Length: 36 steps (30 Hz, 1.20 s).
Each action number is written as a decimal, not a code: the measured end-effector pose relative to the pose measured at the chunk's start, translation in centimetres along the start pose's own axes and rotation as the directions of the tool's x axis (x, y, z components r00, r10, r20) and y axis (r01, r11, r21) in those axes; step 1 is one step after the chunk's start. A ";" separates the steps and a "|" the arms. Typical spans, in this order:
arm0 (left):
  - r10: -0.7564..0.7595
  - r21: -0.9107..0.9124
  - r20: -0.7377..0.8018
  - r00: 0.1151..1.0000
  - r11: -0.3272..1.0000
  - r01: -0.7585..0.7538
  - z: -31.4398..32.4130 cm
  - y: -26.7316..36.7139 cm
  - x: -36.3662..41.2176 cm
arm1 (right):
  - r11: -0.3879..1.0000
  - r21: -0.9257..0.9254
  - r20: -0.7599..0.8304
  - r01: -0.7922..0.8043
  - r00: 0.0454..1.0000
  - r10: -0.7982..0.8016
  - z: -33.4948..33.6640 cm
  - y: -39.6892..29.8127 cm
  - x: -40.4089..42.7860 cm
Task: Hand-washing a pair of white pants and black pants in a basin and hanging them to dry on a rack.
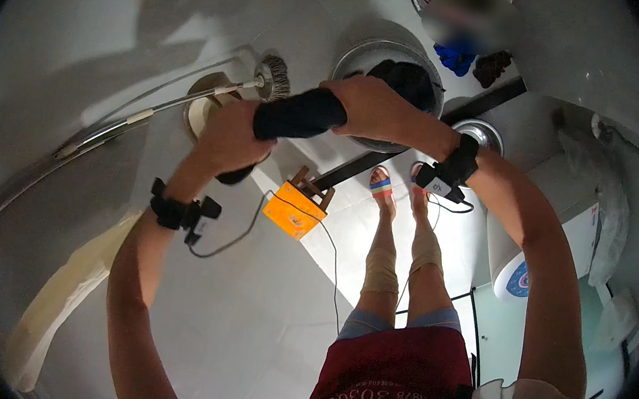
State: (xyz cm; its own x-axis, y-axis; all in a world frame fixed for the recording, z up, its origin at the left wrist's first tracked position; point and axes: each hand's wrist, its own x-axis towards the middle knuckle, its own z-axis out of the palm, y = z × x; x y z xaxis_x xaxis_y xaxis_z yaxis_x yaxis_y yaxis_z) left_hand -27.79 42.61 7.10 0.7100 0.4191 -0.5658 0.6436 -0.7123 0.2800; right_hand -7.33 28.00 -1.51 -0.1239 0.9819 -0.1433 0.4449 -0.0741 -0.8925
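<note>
A black piece of cloth [299,114] is stretched between my two hands and hides what is behind it. My left hand [227,137] grips its left end in a fist, and a dark end of cloth hangs below that hand [235,174]. On the other end is my right hand [373,109], also closed around the fabric. Just beyond the right hand stands a round grey basin [358,57] holding more black cloth [408,80]. Both wrists carry black straps with small devices and cables.
At left, a long-handled brush [274,78] leans past a pale round container [197,111]. An orange-topped wooden stool [295,211] stands left of my feet. Rightward are a metal bowl [481,136] and a white appliance [523,262]. Blue cloth [456,61] and dark cloth [491,68] lie beyond the basin.
</note>
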 end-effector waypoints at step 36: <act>0.497 -0.368 -0.132 0.858 0.779 -0.508 1.8 11.8 -0.6 | 0.826 0.563 0.148 -0.022 0.986 -0.076 -3.4 5.6 -0.9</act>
State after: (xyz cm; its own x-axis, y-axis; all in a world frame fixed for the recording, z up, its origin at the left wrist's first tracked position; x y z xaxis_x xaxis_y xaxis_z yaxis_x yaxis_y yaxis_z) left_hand -21.14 32.94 9.40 0.9666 0.0801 -0.2434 0.2456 -0.5605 0.7909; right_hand -1.67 27.31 -4.91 -0.2875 0.9479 -0.1374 -0.1291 -0.1805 -0.9751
